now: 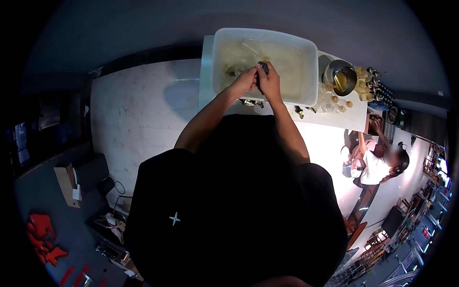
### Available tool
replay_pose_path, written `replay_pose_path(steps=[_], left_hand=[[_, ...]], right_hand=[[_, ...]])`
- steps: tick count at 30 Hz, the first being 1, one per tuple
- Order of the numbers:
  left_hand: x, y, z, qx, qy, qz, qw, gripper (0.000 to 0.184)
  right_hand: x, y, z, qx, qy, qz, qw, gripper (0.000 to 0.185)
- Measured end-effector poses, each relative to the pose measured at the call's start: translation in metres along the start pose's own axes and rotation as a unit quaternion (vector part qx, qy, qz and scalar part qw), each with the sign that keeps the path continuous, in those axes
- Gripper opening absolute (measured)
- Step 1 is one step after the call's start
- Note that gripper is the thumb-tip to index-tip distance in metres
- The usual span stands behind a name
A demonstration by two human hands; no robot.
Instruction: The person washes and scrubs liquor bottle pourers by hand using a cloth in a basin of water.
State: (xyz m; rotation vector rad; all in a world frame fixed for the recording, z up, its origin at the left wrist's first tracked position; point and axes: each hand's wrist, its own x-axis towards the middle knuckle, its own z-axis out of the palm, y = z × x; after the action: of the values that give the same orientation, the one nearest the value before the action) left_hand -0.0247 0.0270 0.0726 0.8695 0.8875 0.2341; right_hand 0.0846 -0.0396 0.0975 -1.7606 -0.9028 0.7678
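Note:
Both hands meet over a translucent white plastic tub that holds cloudy, yellowish water. My right hand is closed around a small dark object, whose kind I cannot make out. My left hand is closed right beside it, its fingertips against the right hand; what they hold, if anything, is hidden. Several dark and gold pieces lie in the tub left of my hands, blurred by the water. Small black-and-gold pieces lie on the white table along the tub's near side.
Right of the tub stand a metal bowl with yellowish contents, small clear glass pieces with gold tops, and rows of bottles with dark tops. A person in a white top works farther right. A cardboard box is at lower left.

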Motion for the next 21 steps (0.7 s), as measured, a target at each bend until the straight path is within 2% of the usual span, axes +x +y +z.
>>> replay_pose_path(steps=[1, 2, 4, 7, 10, 13, 16, 19, 20, 21], left_hand=[[0.001, -0.001, 0.000, 0.033, 0.010, 0.026, 0.999, 0.040], [0.005, -0.005, -0.001, 0.111, 0.028, 0.112, 0.987, 0.041], [0.011, -0.012, -0.005, 0.263, 0.064, 0.277, 0.922, 0.043], [-0.002, -0.003, 0.002, 0.470, 0.178, 0.273, 0.820, 0.038], [-0.024, 0.020, 0.003, 0.597, 0.145, 0.356, 0.704, 0.037], [-0.024, 0.028, -0.003, 0.630, 0.111, 0.412, 0.649, 0.033], [-0.024, 0.028, 0.006, 0.611, 0.163, 0.336, 0.698, 0.033], [0.004, 0.002, 0.006, 0.503, 0.217, 0.340, 0.764, 0.032], [0.011, -0.005, 0.004, 0.495, 0.226, 0.387, 0.744, 0.037], [0.018, -0.012, 0.002, 0.457, 0.220, 0.397, 0.765, 0.039]], right_hand=[[0.002, 0.000, 0.000, -0.004, 0.009, -0.005, 1.000, 0.026], [0.006, 0.005, 0.001, 0.024, 0.003, 0.013, 1.000, 0.027], [0.014, 0.022, 0.005, 0.080, -0.011, 0.049, 0.996, 0.027], [0.022, 0.035, 0.009, 0.271, -0.051, 0.140, 0.951, 0.030], [0.022, 0.003, -0.011, 0.303, -0.154, 0.309, 0.888, 0.031], [0.023, -0.008, -0.024, 0.326, -0.195, 0.374, 0.846, 0.034], [0.032, 0.026, 0.007, 0.319, -0.085, 0.212, 0.920, 0.033], [0.024, 0.007, 0.013, 0.139, -0.013, 0.090, 0.986, 0.033], [0.019, -0.006, 0.008, 0.043, 0.013, 0.063, 0.997, 0.031], [0.015, -0.015, 0.006, 0.010, 0.018, 0.039, 0.999, 0.030]])
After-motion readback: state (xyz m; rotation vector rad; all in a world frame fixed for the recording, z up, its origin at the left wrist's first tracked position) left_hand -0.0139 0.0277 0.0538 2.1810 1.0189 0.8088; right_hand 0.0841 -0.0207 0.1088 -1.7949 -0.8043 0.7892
